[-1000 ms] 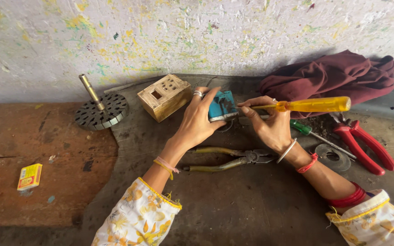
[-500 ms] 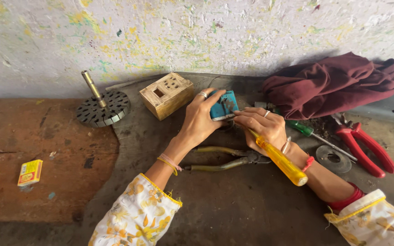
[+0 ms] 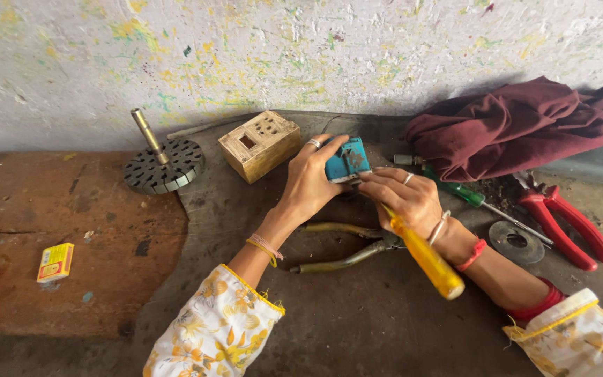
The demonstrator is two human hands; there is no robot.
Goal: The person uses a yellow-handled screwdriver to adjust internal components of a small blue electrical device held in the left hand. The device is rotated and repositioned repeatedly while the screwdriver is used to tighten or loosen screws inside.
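Maroon cloth (image 3: 518, 126), one, crumpled against the speckled wall. One dark metal slotted disc (image 3: 162, 167) with brass shaft; one pale wooden box (image 3: 259, 144). Small blue blocky part (image 3: 347, 159), scuffed, clasped on the bench by left hand (image 3: 312, 183). Yellow-handled screwdriver (image 3: 423, 255) gripped in right hand (image 3: 406, 199), tip against blue part

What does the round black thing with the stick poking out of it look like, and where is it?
Find the paint-splattered wall, then look down to where the rusty brown surface meets it on the left. There sits a flat, dark metal disc with slots all around its rim and a brass-coloured rod standing up, tilted, from its middle. The wooden box beside it is pale and square, not round.
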